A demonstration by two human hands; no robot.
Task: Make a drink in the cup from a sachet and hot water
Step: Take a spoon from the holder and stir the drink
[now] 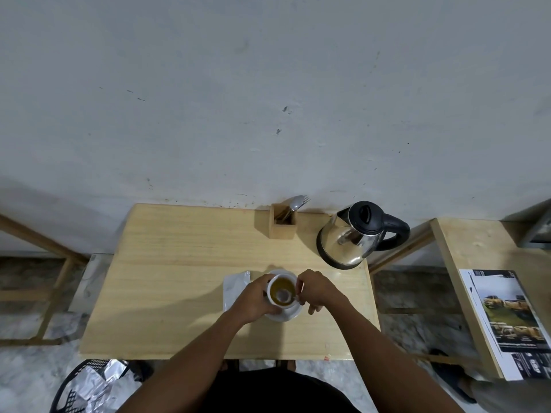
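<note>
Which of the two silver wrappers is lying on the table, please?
The flat sachet beside the saucer, left of the cup; the crumpled foil lies in the black basket on the floor.

The left hand (253,299) wraps the white cup (281,291) of yellowish drink on its saucer (286,315). The right hand (317,289) pinches a spoon (284,295) dipped into it. A silver sachet (234,289) lies just beyond the left hand's knuckles.

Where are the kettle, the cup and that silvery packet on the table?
kettle (348,242): head view, on its shiny steel body.
cup (281,289): head view, on the yellowish drink inside it.
silvery packet (234,289): head view, on its flat face, left of the cup.
</note>
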